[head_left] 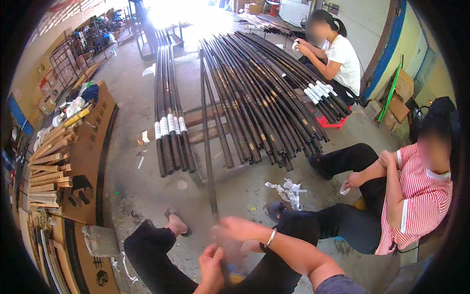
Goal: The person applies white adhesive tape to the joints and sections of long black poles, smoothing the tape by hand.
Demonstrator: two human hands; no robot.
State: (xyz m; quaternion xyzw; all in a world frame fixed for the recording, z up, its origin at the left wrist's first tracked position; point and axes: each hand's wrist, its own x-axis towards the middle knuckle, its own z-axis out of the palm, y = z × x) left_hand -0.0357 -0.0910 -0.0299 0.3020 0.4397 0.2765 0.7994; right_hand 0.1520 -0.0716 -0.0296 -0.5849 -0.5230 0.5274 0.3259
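A long dark pole (208, 161) slants down from the rack to between my knees. My left hand (211, 267) has its fingers curled at the pole's near end, with the thumb up against it. Just above, my right hand (237, 229), with a silver bangle (271, 237) on its wrist, reaches across the pole. Motion smears its fingers, so whether it grips is unclear. Many similar poles (259, 108) lie fanned out ahead. A smaller group at the left carries white wrapped bands (171, 123) near the ends, as do several poles at the right.
Close at my right sits a person in a striped shirt (416, 191), holding a white loop (344, 187). Another in a white shirt (342, 59) handles a white roll (295, 45). Crumpled white strips (289, 192) lie on the floor. A large brown carton (90, 166) and wooden pieces (51, 169) stand left.
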